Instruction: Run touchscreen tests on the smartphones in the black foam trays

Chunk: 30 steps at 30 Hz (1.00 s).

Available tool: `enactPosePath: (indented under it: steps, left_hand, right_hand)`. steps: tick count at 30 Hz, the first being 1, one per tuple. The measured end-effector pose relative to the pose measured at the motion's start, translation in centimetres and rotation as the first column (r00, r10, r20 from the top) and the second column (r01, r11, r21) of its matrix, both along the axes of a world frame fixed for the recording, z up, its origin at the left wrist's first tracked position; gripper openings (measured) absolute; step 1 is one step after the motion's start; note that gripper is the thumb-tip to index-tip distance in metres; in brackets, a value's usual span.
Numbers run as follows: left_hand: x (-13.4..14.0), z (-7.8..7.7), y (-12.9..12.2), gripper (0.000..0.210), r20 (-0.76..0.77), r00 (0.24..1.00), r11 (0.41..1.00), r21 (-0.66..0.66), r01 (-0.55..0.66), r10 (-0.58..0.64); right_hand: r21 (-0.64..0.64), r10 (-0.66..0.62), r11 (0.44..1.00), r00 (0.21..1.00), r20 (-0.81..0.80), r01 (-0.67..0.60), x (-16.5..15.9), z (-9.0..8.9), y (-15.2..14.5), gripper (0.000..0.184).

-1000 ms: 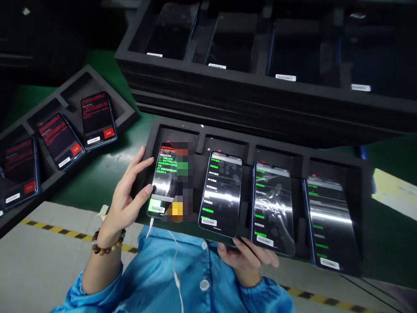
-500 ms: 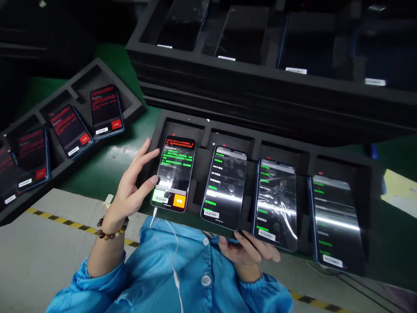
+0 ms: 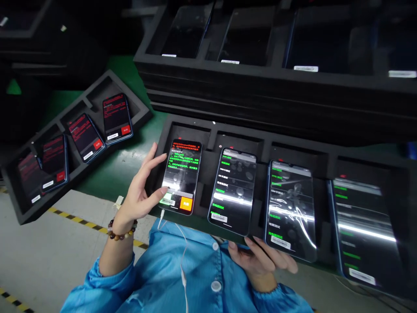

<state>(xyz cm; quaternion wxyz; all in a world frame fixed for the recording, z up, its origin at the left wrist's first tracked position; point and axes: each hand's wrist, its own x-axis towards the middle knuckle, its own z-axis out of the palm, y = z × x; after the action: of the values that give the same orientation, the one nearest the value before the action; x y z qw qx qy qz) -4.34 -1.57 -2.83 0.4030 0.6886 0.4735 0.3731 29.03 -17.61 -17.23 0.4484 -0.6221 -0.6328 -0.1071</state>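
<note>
My left hand point(image 3: 140, 195) is open at the left side of a smartphone point(image 3: 180, 177) with red and green text. Its thumb tip is at the screen's lower left, by a green button; whether it presses the glass I cannot tell. A white earphone cable point(image 3: 183, 278) is plugged into this phone's bottom edge. My right hand point(image 3: 262, 261), palm up with fingers loosely spread, is at the near edge below the second phone point(image 3: 232, 191) and third phone point(image 3: 289, 211). A fourth phone point(image 3: 365, 234) lies to the right. All four are in a black foam tray point(image 3: 213, 150).
On the left, another foam tray point(image 3: 141, 114) holds several phones with red text, such as one phone point(image 3: 116, 117). Behind stands a stack of foam trays point(image 3: 254, 98) with dark phones on top. The table point(image 3: 130, 71) is green; yellow-black tape point(image 3: 78, 221) marks the floor.
The whole view has shifted, so things appear farther right and slightly lower. My left thumb has come down the first phone's screen toward the green button. My right hand stays below the tray edge.
</note>
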Motion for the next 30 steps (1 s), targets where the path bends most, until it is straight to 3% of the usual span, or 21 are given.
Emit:
enactPosePath:
  steps: [3, 18, 21, 23, 24, 26, 28, 30]
  left_hand:
    - [-0.1, 0.2, -0.1, 0.074, -0.02, 0.999, 0.999, -0.013, 0.032, -0.032]
    - [-0.6, 0.1, 0.2, 0.079, -0.031, 0.996, 0.997, -0.013, 0.08, -0.08]
    - [-0.4, 0.4, -1.2, 0.061, 0.014, 0.996, 0.995, 0.056, -0.085, 0.084]
    - [-0.3, 1.0, -3.0, 0.022, 0.025, 0.944, 0.935, 0.131, -0.329, 0.329]
    - [-0.2, 1.4, -4.0, 0.012, -0.001, 0.903, 0.894, 0.143, -0.425, 0.43]
    - [0.0, 2.4, -6.0, 0.035, -0.123, 0.862, 0.871, 0.067, -0.487, 0.491]
    - [0.4, 3.2, -7.4, 0.04, -0.228, 0.897, 0.895, -0.153, -0.418, 0.38]
    - [1.0, 3.8, -7.9, 0.039, -0.2, 0.943, 0.867, -0.379, -0.325, 0.266]
  right_hand:
    - [0.081, 0.01, 0.997, 0.994, 0.11, -0.019, 0.0, -0.4, -0.3, 0.052]
    - [0.15, 0.035, 0.986, 0.975, 0.218, -0.069, -0.7, 1.4, 1.2, 0.038]
    - [0.128, 0.047, 0.989, 0.979, 0.196, -0.074, -0.8, 1.9, 1.4, 0.035]
    - [0.1, 0.057, 0.992, 0.982, 0.18, -0.077, -0.9, 2.2, 1.5, 0.031]
    - [0.106, 0.054, 0.992, 0.983, 0.178, -0.073, -1.0, 2.3, 1.6, 0.03]
    - [0.14, 0.034, 0.988, 0.983, 0.179, -0.06, -1.1, 2.5, 1.7, 0.028]
    - [0.165, 0.026, 0.985, 0.983, 0.181, -0.056, -1.1, 2.6, 1.9, 0.026]
    - [0.166, 0.03, 0.984, 0.983, 0.179, -0.06, -1.2, 2.6, 2.0, 0.023]
